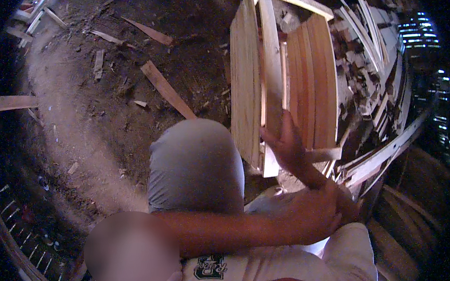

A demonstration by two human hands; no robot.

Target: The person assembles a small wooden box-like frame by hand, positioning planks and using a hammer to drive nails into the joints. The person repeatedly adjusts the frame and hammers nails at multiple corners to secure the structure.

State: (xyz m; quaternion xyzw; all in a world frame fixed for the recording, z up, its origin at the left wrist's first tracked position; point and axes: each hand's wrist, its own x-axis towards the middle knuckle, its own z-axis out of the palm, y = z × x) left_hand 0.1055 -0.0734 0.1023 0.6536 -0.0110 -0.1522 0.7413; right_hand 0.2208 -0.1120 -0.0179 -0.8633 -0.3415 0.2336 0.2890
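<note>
To the right of my bent knee stands a crate-like frame (311, 85) of pale and reddish boards. A narrow plank (272, 61) runs along its top, from the far end toward me. My right hand (286, 142) is at the near end of this plank, thumb on its left side and fingers on its right, closed round it. Across my lap lies my left forearm, and my left hand (312, 212) is wrapped round my right forearm. Some of its fingers are hidden. The left upper arm lies behind a blurred patch.
A heap of scrap wood (368, 67) lies beyond the frame on the right, near a long pale beam (383, 152). Loose slats such as a reddish strip (169, 90) are scattered on the dirt floor (81, 122). A slatted wall (420, 33) lets in light at far right.
</note>
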